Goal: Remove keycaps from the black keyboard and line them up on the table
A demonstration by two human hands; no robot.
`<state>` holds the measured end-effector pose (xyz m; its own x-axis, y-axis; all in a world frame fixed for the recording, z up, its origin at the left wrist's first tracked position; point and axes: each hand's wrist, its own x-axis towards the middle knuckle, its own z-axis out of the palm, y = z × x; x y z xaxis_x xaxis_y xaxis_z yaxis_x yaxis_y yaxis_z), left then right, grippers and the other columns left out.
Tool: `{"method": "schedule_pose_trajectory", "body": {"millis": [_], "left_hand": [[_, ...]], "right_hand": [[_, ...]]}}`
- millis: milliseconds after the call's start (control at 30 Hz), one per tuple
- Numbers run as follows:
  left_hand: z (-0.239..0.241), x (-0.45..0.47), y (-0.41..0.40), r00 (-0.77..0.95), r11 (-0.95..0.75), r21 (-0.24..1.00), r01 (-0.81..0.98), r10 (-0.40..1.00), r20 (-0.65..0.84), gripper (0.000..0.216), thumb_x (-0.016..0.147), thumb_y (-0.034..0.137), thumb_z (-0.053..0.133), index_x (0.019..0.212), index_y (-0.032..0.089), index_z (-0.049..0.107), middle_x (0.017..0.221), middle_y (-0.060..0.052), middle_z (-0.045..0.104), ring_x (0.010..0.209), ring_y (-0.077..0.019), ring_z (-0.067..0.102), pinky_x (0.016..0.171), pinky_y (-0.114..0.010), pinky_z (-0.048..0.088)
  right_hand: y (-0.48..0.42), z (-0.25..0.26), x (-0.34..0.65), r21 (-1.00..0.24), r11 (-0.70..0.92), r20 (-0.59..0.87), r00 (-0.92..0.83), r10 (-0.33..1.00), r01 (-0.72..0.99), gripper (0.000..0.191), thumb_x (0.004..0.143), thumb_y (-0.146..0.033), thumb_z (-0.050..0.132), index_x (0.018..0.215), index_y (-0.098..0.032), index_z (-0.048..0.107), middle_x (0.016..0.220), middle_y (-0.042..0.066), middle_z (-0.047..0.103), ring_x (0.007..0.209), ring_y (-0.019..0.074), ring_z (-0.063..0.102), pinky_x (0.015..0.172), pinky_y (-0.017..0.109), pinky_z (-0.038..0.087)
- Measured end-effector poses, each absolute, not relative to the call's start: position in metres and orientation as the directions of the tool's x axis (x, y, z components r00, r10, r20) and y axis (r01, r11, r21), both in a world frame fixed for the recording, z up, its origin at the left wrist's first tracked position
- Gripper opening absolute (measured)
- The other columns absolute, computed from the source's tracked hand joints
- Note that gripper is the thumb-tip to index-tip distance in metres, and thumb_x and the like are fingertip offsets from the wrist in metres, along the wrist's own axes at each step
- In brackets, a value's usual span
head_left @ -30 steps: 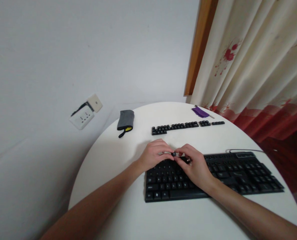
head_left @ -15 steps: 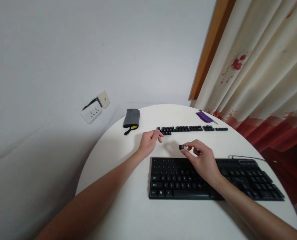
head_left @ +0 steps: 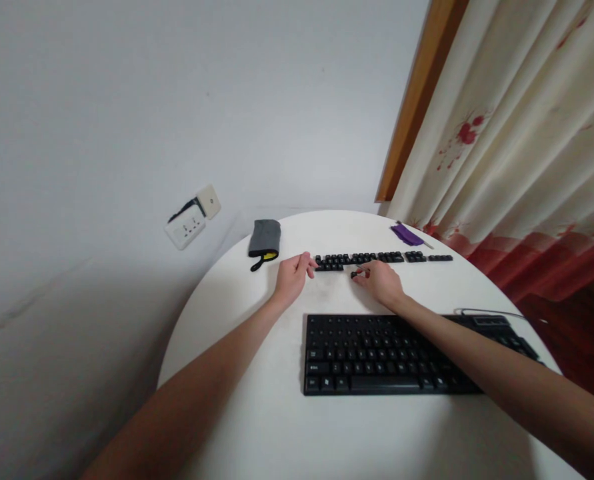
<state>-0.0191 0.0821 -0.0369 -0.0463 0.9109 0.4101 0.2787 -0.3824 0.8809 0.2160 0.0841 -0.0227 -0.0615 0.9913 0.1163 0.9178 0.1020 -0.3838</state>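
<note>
My right hand [head_left: 381,283] pinches a small black keycap [head_left: 353,275] between thumb and fingertips, low over the table just in front of the rows of loose keycaps [head_left: 337,260]. Something thin also shows by those fingers, too small to make out. At the left end of the rows lies my left hand [head_left: 293,275], fingers loosely bent and apart, with nothing visible in it. Nearer to me is a black keyboard [head_left: 377,383], its upper left part bare of keycaps. My right forearm crosses above the keyboard and hides part of its right side.
On the round white table [head_left: 237,333], a grey cloth pouch [head_left: 265,237] with a yellow edge lies at the back left. A purple cloth item [head_left: 407,235] with a thin stick is at the back right. The keyboard cable [head_left: 487,311] runs behind the keyboard. A wall and curtain [head_left: 477,167] border the table.
My right hand has moved forward and down from above the keyboard to the loose keycaps, carrying the keycap. My left hand has shifted slightly left.
</note>
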Motion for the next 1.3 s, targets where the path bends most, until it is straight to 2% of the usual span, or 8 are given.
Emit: {"method": "schedule_pose_trajectory", "body": {"millis": [333,967,1300], "left_hand": [[-0.042,-0.018,0.085,-0.033,-0.397,0.880,0.259,0.907,0.419,0.059,0.099,0.056,0.038,0.072,0.015,0.071,0.054,-0.002,0.062,0.057,-0.0153,0.058,0.064,-0.027,0.044],[-0.040,-0.017,0.084,-0.048,-0.410,0.876,0.253,0.899,0.435,0.061,0.099,0.057,0.036,0.071,0.015,0.070,0.053,-0.002,0.062,0.056,-0.0154,0.059,0.064,-0.028,0.044],[-0.041,-0.017,0.085,-0.042,-0.403,0.882,0.245,0.904,0.425,0.061,0.098,0.059,0.036,0.071,0.016,0.069,0.053,-0.002,0.061,0.055,-0.0152,0.058,0.063,-0.028,0.044]], "right_hand": [[0.088,-0.034,0.212,-0.364,0.006,0.099,0.032,0.995,0.931,0.021,0.080,-0.043,0.067,0.084,-0.024,0.075,0.088,0.007,0.076,0.083,0.0255,0.068,0.062,0.029,0.042],[0.098,-0.031,0.194,-0.346,0.010,0.106,0.028,0.994,0.938,0.018,0.085,-0.033,0.062,0.087,-0.022,0.076,0.090,0.009,0.076,0.087,0.0250,0.070,0.070,0.031,0.048],[0.096,-0.031,0.192,-0.349,0.009,0.106,0.030,0.994,0.937,0.016,0.086,-0.033,0.062,0.085,-0.023,0.075,0.091,0.008,0.076,0.087,0.0250,0.070,0.071,0.031,0.047]]}}
